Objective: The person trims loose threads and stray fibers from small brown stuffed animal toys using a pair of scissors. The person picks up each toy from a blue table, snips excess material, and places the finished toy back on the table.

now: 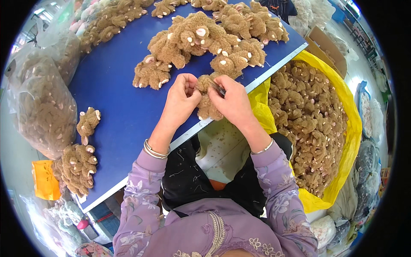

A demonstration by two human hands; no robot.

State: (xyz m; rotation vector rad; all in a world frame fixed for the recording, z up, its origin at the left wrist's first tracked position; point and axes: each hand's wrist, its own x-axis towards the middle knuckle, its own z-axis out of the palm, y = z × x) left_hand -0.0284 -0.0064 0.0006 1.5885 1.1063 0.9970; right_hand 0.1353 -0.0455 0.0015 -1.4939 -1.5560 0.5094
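Observation:
At the table's front edge, a curly brown plush animal (208, 108) is between my two hands. My left hand (184, 96) is closed, thumb and fingertips pinching its left side. In the closed fingers of my right hand (231, 97) is a small dark tool (220, 90), mostly covered, so its kind is unclear; those fingers also press against the plush. Just beyond my hands lies a heap of similar brown plush animals (199, 36) with pale paw and ear patches.
The blue table (111, 73) has a pale edge. More plush pieces (77, 167) lie at its left corner, beside a stuffed clear plastic bag (43, 103). To the right, a yellow sack (349, 141) is full of brown plush. A cardboard box (327, 49) stands behind it.

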